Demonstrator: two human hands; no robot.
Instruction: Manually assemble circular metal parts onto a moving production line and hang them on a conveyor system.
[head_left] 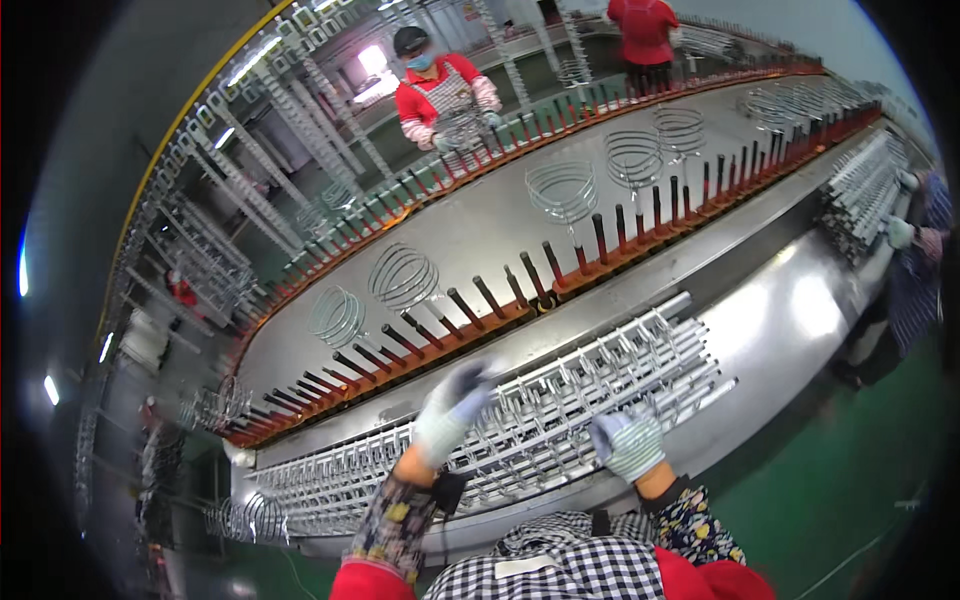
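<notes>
Both my hands wear pale knitted gloves with grey-blue fingers. My left hand (447, 415) is raised over the middle of a stack of silvery metal racks (550, 400), close to the conveyor's near edge; its fingers are smeared by motion. Toward the right end of the stack, my right hand (630, 443) rests with its fingers curled over the rack bars. Long tubes with many short cross-pieces make up the racks, which lie side by side on a steel table (765, 330).
Beyond the table runs a conveyor (480, 225) edged with dark upright pegs on an orange-red rail (600, 268). Several wire spiral baskets (562, 192) stand along it. A co-worker (440, 90) faces me across the line; another person (915, 245) handles racks at right. Hanging metal strips (310, 115) line the far left.
</notes>
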